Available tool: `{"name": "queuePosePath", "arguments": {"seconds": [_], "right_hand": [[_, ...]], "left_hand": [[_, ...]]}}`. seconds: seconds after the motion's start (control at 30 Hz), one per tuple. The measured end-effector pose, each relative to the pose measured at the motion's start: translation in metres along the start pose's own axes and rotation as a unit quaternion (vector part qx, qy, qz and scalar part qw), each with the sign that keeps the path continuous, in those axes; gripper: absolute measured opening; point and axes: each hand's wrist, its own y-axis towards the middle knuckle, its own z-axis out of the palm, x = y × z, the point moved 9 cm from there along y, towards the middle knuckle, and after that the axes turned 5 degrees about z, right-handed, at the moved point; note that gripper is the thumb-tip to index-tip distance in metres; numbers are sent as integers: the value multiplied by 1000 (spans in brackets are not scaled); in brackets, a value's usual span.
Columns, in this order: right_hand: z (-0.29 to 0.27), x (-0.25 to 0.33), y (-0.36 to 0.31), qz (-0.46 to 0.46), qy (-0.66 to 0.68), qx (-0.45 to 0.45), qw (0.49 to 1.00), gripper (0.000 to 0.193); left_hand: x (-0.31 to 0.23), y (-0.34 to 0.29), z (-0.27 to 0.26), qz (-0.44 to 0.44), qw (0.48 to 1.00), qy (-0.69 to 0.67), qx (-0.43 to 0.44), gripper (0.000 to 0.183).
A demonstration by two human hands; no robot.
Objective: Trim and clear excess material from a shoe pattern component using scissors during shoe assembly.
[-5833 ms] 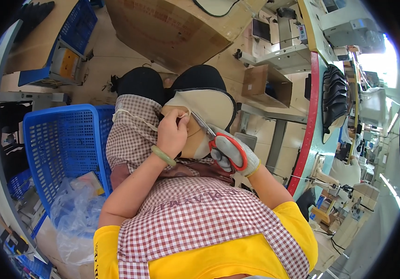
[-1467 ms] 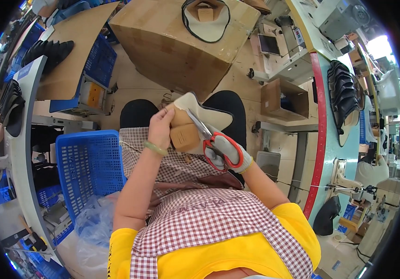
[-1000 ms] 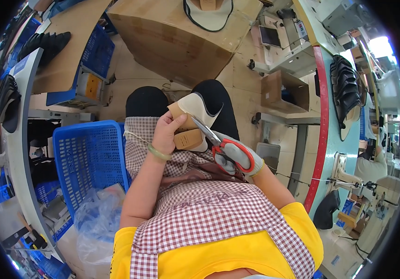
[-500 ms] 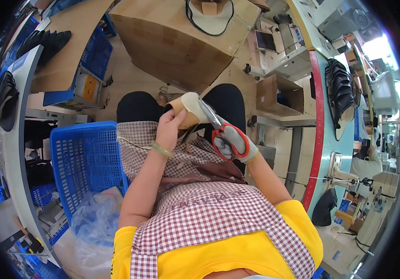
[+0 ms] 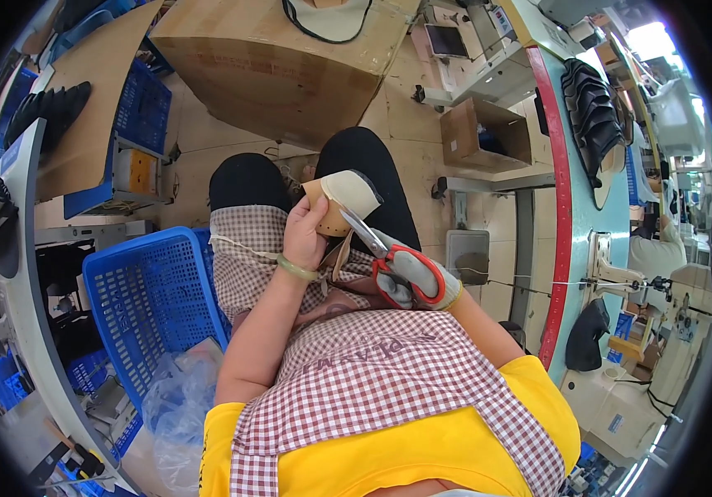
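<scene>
While the person sits with a checked apron (image 5: 389,364) over the lap, the left hand (image 5: 305,236) pinches a tan and cream shoe piece (image 5: 341,199) between thumb and fingers, holding it above the knees. The piece lies with its long axis running from lower left to upper right, its rounded cream end turned away from the body toward the right knee, its tan part nearest the thumb. It looks like a curved, stiff shell, cream on the outer face with a dark edge along the far rim.

The right hand (image 5: 418,277), in a grey glove, is closed through the red handles of a pair of scissors (image 5: 377,248); the steel blades point up and left, their tips meeting the lower edge of the shoe piece. Whether the blades are parted at the tip cannot be told.

A blue plastic basket (image 5: 153,302) stands just beside the left thigh, with a clear plastic bag (image 5: 178,406) below it. A large cardboard box (image 5: 277,66) sits on the floor beyond the knees, and a smaller open carton (image 5: 484,137) lies to the right under a workbench (image 5: 596,199).
</scene>
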Motion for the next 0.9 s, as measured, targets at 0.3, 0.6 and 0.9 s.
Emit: {"name": "queuePosePath", "arguments": {"seconds": [0.3,0.6,0.9], "right_hand": [[4,3,2,-13,17,22,1000,72],[-3,1,8,-12,62,37,997,65],[1,5,12,-8,87,23,996,66]], "left_hand": [[-9,-5,4,41,999,16,-22,27],[-3,-9,4,29,999,10,-10,29],[-8,-15,13,38,999,35,-16,29]]}}
